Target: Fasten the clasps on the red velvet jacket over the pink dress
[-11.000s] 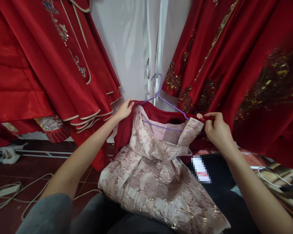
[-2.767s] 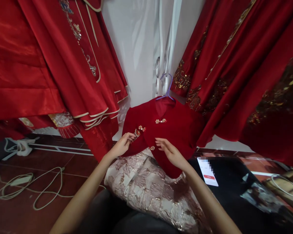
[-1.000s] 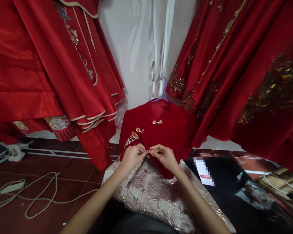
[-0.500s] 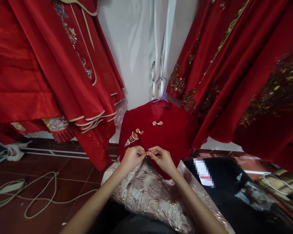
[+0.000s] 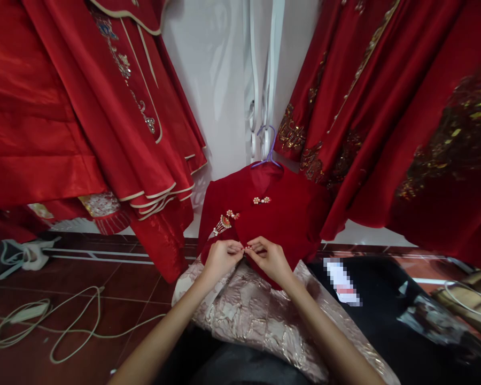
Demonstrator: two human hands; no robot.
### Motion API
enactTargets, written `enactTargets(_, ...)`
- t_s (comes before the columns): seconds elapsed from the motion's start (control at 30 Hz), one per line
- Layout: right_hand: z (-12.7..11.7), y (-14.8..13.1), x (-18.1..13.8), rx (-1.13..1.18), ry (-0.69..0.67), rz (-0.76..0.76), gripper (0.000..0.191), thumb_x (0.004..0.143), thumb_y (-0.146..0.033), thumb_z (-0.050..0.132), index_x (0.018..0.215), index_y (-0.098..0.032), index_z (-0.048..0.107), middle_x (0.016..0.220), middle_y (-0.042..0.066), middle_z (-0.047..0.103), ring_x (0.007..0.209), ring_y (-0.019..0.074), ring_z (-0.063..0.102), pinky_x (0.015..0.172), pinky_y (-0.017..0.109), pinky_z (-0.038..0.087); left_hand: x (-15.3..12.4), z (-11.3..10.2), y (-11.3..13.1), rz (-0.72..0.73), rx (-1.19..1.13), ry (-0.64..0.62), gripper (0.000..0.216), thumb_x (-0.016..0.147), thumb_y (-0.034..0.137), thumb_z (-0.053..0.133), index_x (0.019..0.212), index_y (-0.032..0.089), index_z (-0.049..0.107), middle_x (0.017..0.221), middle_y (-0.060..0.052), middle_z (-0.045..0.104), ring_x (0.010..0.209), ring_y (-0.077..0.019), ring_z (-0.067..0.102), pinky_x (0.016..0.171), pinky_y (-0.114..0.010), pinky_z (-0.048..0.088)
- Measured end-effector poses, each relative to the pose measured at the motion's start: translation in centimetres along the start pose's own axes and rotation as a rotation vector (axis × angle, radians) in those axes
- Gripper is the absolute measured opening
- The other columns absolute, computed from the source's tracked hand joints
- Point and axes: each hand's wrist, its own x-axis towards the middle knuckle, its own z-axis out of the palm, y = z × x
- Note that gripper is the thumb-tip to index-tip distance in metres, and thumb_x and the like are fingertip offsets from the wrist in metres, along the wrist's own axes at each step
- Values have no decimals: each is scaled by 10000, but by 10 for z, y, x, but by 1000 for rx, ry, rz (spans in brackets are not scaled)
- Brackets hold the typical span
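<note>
A short dark red velvet jacket (image 5: 292,214) hangs on a purple hanger (image 5: 268,149) over a pink and gold brocade dress (image 5: 256,315) that spreads onto my lap. The jacket has pearl clasps (image 5: 261,200) and a tasselled brooch (image 5: 222,222). My left hand (image 5: 220,259) and my right hand (image 5: 269,258) meet at the lowest pearl clasp (image 5: 247,248) on the jacket's front edge. Both pinch it with closed fingertips.
Long red embroidered robes hang at the left (image 5: 84,107) and right (image 5: 385,117) of a white wall. A white cable (image 5: 64,326) loops over the dark red tiled floor. A black bag (image 5: 404,315) with a paper tag lies at the right.
Eleven seconds ago the jacket was held open over the dress. It now lies closed, and both hands have come together on the lowest clasp, barely moving in the last second.
</note>
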Motion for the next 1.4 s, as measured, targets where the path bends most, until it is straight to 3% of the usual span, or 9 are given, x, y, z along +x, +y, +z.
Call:
enactTargets(0.53,4,11,0,-48,33,-47,179,868,-351,575,910,-196,654,844,59,708,735,169,688,641,271,575,7,-4,-9,80,3,-126,171,733,177,641,863,130,741,848,-72,766,790,-184,724,776,-290,570)
enactTargets(0.63,-10,-4,-1,-119,20,-39,185,851,-326,594,974,-204,657,865,57,711,723,172,687,666,296,579,10,-17,-4,108,53,-108,192,754,210,645,916,147,728,873,-62,760,802,-175,719,775,-284,568)
enactTargets(0.77,-43,-38,0,-116,158,-38,263,868,-352,567,1087,-220,631,941,77,712,838,196,698,667,292,584,9,-40,14,146,144,74,179,803,276,626,942,197,705,908,-29,747,772,-147,703,731,-259,564)
enactTargets(0.87,-60,-46,1,-137,203,-60,235,868,-373,557,1016,-215,650,942,81,722,855,202,699,682,292,575,5,-38,20,194,157,6,134,834,287,593,847,208,700,891,-12,735,756,-132,684,714,-238,551)
enactTargets(0.93,-66,-34,-1,-238,113,6,201,862,-372,551,914,-221,673,821,61,729,727,188,696,611,276,544,2,-25,18,205,199,-76,127,829,282,599,847,210,702,875,-14,719,756,-133,671,700,-230,537)
enactTargets(1.1,-70,11,-13,-520,-424,196,87,620,-284,772,655,-249,700,560,17,669,507,170,625,464,245,420,-6,11,0,177,404,-49,169,821,252,604,972,218,672,951,-25,652,801,-145,644,694,-237,507)
enactTargets(1.17,-65,19,-13,-478,-417,133,175,606,-260,784,771,-257,724,623,17,693,564,173,646,521,249,452,-8,16,-3,221,508,-21,186,858,253,560,1017,229,653,1005,-30,621,836,-149,629,691,-239,497)
enactTargets(1.27,-51,19,-4,-323,-298,3,303,767,-299,677,1063,-234,664,830,42,725,751,181,683,675,275,506,-9,17,-1,280,657,-27,178,881,253,538,1025,224,639,1016,-51,591,941,-190,589,676,-247,493)
enactTargets(1.4,-32,20,3,-273,-282,-22,260,852,-268,583,1105,-206,583,796,18,693,717,156,661,677,266,494,-10,18,0,309,762,-49,134,895,230,520,994,208,606,1013,-67,567,991,-223,546,637,-260,493)
